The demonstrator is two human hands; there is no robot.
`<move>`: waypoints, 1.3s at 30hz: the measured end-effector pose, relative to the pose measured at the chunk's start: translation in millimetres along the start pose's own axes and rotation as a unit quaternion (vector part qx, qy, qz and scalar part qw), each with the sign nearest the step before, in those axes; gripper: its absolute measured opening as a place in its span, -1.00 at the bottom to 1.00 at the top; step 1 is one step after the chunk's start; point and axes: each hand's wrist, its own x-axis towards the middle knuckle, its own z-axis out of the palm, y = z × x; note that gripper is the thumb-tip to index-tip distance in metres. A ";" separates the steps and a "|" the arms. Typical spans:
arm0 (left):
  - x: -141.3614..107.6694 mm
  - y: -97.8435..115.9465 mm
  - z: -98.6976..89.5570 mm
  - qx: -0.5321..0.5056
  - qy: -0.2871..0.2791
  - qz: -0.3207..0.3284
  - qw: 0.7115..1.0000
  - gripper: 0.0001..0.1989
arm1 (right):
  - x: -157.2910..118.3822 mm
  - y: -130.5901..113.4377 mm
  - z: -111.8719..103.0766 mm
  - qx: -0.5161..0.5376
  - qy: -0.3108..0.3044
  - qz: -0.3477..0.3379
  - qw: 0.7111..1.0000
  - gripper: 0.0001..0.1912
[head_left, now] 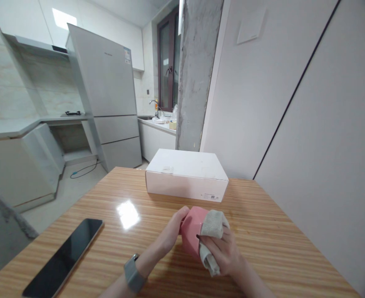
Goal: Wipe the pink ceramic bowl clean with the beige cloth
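A glossy pink mug (192,231) is held over the near middle of the table. My left hand (171,232), with a grey watch band on its wrist, is closed around the mug's left side, where the handle seems to be. My right hand (227,252) grips a light grey cloth (212,223) and presses it against the right side of the mug. Part of the cloth hangs below my right fingers. The fingertips of my left hand are partly hidden behind the mug.
A white box (187,184) sits on the wooden table (263,231) just beyond my hands. To the left lies a black smartphone (66,256). A white wall (278,82) stands along the right; a fridge (108,87) and kitchen counter are behind.
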 end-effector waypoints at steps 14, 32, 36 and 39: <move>-16.5 20.0 -1.2 0.160 -0.091 0.077 0.980 -0.58 | -27.3 8.4 11.0 0.024 -0.015 0.087 0.996 -0.68; -13.6 19.7 -1.6 0.004 -0.043 -0.108 0.993 -0.54 | 7.2 -10.8 4.2 0.039 -0.019 -0.025 0.999 -0.65; -13.3 18.3 -1.3 0.019 -0.043 -0.095 0.994 -0.51 | 2.6 -2.4 7.6 0.052 -0.026 0.003 0.998 -0.63; -8.1 9.3 -1.3 0.018 -0.052 -0.104 0.993 -0.43 | -1.9 5.1 6.1 0.042 -0.014 0.040 0.998 -0.66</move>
